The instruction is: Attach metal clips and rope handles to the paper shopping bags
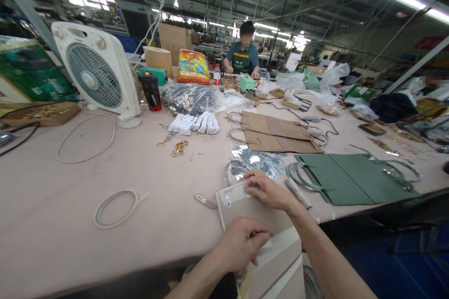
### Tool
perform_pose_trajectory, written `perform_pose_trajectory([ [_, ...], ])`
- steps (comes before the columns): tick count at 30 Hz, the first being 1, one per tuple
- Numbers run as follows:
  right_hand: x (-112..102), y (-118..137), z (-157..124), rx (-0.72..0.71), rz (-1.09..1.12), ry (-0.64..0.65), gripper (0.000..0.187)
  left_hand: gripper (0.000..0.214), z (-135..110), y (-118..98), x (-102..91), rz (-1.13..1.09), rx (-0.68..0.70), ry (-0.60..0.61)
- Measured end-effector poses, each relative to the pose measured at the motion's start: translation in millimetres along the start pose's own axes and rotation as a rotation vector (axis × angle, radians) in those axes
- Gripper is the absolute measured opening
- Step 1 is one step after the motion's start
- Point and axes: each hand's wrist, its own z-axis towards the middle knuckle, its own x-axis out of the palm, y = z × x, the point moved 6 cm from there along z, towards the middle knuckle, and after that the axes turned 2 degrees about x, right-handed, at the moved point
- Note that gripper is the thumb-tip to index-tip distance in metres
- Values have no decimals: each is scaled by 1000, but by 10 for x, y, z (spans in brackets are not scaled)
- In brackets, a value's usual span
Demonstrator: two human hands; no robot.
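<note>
A beige bag piece (pixel 259 215) with pale edges lies partly on the table and hangs over its front edge toward me. My right hand (pixel 269 190) is closed at its far edge, thumb on the surface and fingers bent over the rim. Close to that thumb, a whitish rectangular patch (pixel 233 195) with a small metal fitting shows on the piece. My left hand (pixel 242 243) is pinched low over the middle of the piece; a bit of white shows by its fingertips, too small to name. Left of the piece lies a tab with a gold plate (pixel 201 199).
Thin silvery metal plates (pixel 261 161) are heaped beyond my hands. Green bag pieces (pixel 354 177) with wrapped handles lie right, brown ones (pixel 277 131) farther back. A coiled pale strip (pixel 115 209) and a fan (pixel 96 70) are left. A co-worker (pixel 243 53) sits across the table.
</note>
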Motion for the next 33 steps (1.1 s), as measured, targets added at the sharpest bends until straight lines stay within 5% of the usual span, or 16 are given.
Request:
perform_pose_trajectory([
  [3,2,-14,-17,-10,10,-6,6,34,-3,-3,0,-11,0,-3],
  [10,-51,-160,19,-1,10,-31,50,41,-16,-40,-16,-11,-3,1],
  [13,-37,-200,49,-17,34,-53,35,46,-21,-19,-17,-3,-21,7],
  [17,36,-242,60,33,38,-206,17,46,-42,-13,-23,44,-61,-7],
  [23,86,-216,-8,28,57,-466,20,53,-37,-61,-94,-42,-30,-79],
  [26,-66,-225,-161,52,230,-580,25,79,-21,-79,-121,-121,-11,-78],
  [29,-280,-201,-487,133,381,-721,29,80,-25,-144,-150,-103,21,-95],
  [33,-319,124,-883,119,297,-497,24,74,-50,-269,-140,50,66,-57],
])
